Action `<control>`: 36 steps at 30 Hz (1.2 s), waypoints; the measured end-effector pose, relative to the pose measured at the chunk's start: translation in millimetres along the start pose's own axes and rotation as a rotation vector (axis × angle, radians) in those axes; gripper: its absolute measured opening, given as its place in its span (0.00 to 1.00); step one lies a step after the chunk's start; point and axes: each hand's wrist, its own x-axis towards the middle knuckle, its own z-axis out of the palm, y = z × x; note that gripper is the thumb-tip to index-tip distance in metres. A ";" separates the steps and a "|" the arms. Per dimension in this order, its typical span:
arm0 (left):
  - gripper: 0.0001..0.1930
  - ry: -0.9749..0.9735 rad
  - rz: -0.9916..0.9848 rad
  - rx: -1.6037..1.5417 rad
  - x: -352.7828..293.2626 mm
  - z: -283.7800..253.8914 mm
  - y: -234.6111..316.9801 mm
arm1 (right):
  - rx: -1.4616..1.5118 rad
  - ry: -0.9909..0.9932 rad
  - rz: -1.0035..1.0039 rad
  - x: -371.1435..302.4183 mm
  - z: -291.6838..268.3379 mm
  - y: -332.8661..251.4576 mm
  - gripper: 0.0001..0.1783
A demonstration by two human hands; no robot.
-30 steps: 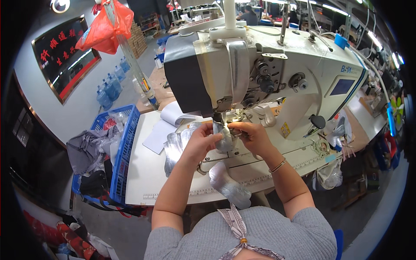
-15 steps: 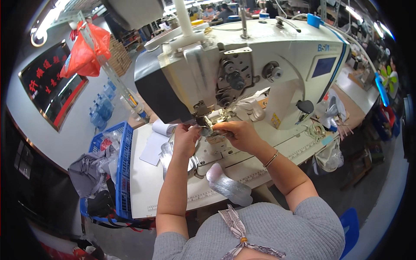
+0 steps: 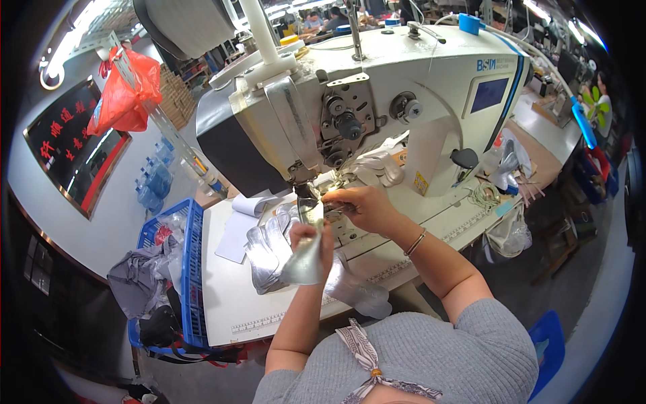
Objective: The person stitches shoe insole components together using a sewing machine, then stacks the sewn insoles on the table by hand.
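Note:
A large white sewing machine (image 3: 431, 74) stands in front of me, its needle area (image 3: 308, 190) low on the left end of its head. A shiny silver strip-like piece (image 3: 303, 261) hangs from there toward me, its lower end flaring out. My left hand (image 3: 324, 244) is closed around this piece, partly hidden behind it. Close by on the right, my right hand (image 3: 367, 209) is closed beside the needle area with fingers pointing left; what lies under its fingertips I cannot make out. Several silver pieces (image 3: 266, 249) lie left of my left hand, and another silver piece (image 3: 356, 293) lies near the front edge.
White paper (image 3: 235, 236) lies on the table's left side. Beside the table stands a blue crate (image 3: 195, 269) holding grey cloth (image 3: 138, 273). Pale curved pieces (image 3: 383, 167) lie under the machine arm. A ruler strip (image 3: 259, 323) runs along the front edge; a blue stool (image 3: 548, 347) stands at right.
My left hand has come down and toward me from the needle area, drawing the silver piece into view. My right hand stays close to the needle. The view has shifted slightly.

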 end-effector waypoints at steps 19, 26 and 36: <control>0.13 -0.155 -0.332 -0.005 5.1 -22.6 24.9 | 0.111 -0.030 -0.037 -0.7 0.0 1.9 0.23; 0.13 -0.124 -0.310 -0.101 36.8 -19.3 7.3 | 0.149 -0.022 -0.014 -0.4 1.8 0.1 0.21; 0.11 -0.029 -0.346 -0.074 57.5 -9.6 -2.8 | 0.076 -0.028 -0.006 -1.5 1.5 1.1 0.17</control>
